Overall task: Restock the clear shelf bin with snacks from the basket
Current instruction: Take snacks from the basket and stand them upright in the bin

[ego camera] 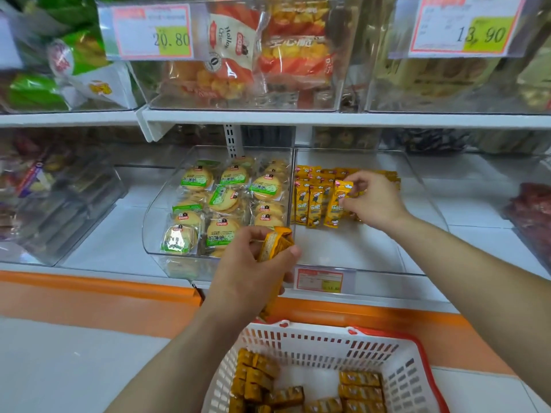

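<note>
basket (313, 347) cut off below; price tag (319, 280) unreadable

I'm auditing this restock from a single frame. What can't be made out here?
Head view only:
1. Number of packets in the left hand: its fingers cover most of the bundle.
2. Basket stock: the bottom edge cuts it off.
3. Bin tag: the print is too small and blurred.
4. Bin's right rear: the right hand, pinching a packet, hides it.
</note>
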Demonstrator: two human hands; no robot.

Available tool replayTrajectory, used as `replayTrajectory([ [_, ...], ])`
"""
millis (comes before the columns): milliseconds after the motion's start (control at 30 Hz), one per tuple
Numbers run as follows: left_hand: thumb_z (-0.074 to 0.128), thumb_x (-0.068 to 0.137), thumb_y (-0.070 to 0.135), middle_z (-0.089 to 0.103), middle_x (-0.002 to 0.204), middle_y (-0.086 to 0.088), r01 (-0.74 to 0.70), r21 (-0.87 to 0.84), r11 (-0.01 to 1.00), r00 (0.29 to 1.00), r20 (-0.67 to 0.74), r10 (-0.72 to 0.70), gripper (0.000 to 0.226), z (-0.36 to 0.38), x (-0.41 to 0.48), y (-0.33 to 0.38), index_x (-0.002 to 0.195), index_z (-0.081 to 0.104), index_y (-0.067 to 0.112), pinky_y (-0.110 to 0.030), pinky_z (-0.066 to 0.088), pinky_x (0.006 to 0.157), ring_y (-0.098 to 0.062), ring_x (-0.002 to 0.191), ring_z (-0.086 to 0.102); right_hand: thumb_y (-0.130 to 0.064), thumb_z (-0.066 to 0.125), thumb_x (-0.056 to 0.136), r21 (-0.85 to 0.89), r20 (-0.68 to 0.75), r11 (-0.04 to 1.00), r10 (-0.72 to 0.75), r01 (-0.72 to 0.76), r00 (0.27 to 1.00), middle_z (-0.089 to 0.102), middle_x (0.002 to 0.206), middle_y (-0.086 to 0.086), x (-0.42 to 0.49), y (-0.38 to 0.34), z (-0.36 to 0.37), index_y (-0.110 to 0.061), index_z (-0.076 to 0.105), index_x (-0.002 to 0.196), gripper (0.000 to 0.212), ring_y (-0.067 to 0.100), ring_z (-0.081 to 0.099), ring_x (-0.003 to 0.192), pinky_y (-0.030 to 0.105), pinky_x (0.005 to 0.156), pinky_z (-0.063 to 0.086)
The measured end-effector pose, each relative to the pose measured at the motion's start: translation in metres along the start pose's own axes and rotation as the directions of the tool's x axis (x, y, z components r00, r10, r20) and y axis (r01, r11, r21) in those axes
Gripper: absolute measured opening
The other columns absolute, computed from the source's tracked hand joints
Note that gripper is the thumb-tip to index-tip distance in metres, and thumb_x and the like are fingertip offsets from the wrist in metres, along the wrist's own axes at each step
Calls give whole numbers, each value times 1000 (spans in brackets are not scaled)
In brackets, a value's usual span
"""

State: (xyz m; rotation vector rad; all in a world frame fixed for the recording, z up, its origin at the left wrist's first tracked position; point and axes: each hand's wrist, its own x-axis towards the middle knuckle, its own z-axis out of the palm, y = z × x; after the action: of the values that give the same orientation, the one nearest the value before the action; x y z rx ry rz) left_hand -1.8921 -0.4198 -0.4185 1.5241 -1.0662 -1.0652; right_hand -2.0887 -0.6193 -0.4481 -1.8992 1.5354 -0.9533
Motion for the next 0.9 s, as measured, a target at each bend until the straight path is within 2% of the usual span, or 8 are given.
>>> replayTrajectory([
  [133,76,90,29,76,82,9,-18,-6,1000,999,-49,18,23,-4,4,-2,107,60,29,-28,62,63,-11,71,76,-15,81,79,-172,20,985,-21,24,1000,64,87,-4,27,15,27,-16,67,123,47,16,60,82,23,71,40],
  [333,75,90,33,77,82,5,36,-128,991,998,-55,-44,21,-8,9,-3,109,67,28,-34,63,71,-13,77,76,-15,78,82,-216,-45,976,7,-16,999,64,81,-1,38,31,50,-9,64,117,38,22,62,82,25,70,39],
  [500,73,89,9,79,90,-8,143,-336,931,990,50,-133,17,-8,9,3,102,74,21,-24,57,59,-16,74,76,-24,78,86,-235,-56,970,47,-59,997,68,83,5,33,30,48,-8,63,112,35,28,66,88,27,71,41],
  [600,70,90,3,80,88,-3,135,-398,907,989,106,-100,23,-8,6,6,100,74,23,-24,58,58,-16,75,78,-30,79,83,-215,-116,974,43,-67,992,70,87,4,18,13,29,-9,65,106,34,24,65,90,27,72,42],
  [667,70,91,4,80,87,1,111,-404,908,991,114,-71,26,-8,3,7,90,78,30,-24,59,59,-15,77,78,-27,78,84,-118,-116,993,-5,-9,993,68,81,-4,-5,-7,11,-14,67,100,24,17,63,83,27,72,44],
  [733,72,90,10,80,90,-1,90,-384,919,993,111,-51,24,-6,0,7,91,80,32,-26,59,63,-16,79,78,-19,73,88,101,-11,993,-52,52,999,67,75,-10,-38,-26,-11,-23,71,88,5,10,64,72,24,65,49],
  [833,69,90,24,79,99,-13,117,-361,925,983,173,-57,27,2,-6,8,116,72,19,-28,56,61,-20,81,74,-8,62,95,421,209,907,-122,23,970,74,90,-5,-93,-52,-38,-34,76,92,30,14,70,75,23,58,55],
  [900,66,90,28,79,101,-16,148,-375,915,975,210,-71,30,13,-10,9,116,72,14,-30,59,62,-23,84,76,-8,59,97,514,286,858,-176,4,942,74,105,-6,-120,-59,-48,-38,75,105,35,15,72,86,27,64,59],
])
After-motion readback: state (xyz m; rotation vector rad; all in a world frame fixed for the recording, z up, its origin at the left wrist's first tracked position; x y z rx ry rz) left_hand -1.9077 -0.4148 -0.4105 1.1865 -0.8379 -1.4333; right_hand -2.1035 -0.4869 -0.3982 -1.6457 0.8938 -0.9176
